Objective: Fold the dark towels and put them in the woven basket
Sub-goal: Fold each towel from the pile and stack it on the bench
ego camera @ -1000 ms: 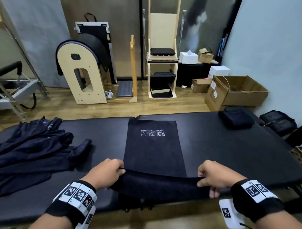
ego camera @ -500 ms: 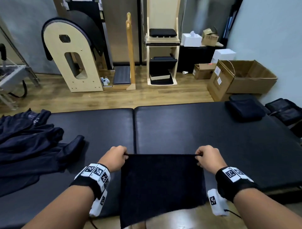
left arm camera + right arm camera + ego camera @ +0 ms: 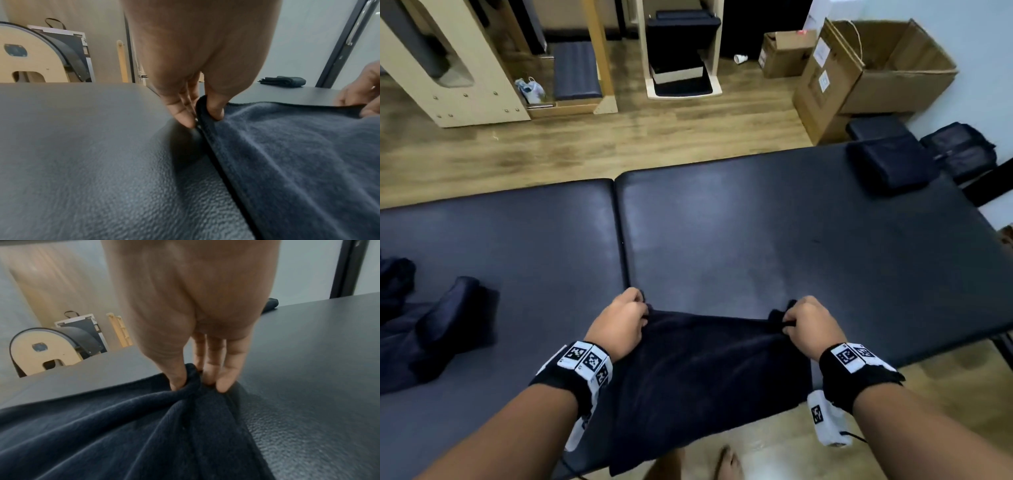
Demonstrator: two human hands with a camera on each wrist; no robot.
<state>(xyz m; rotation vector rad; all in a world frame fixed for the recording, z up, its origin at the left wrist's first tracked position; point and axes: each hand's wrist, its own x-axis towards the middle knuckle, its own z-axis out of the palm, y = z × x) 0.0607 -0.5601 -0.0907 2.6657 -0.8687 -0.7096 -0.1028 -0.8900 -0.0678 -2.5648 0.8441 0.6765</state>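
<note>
The towel lies at the table's near edge, its near part hanging over that edge. The left hand pinches its far left corner, the right hand its far right corner. A folded towel sits at the far right corner of the table, well apart. A heap of cloth lies at the left end. Behind the table, boxes stand on the floor at the far right.

- We see the left hand and right hand each pinching a far corner of a dark towel.
- The towel drapes over the near edge of a black padded table.
- A folded towel lies at the table's far right corner; unfolded dark towels lie at left.
</note>
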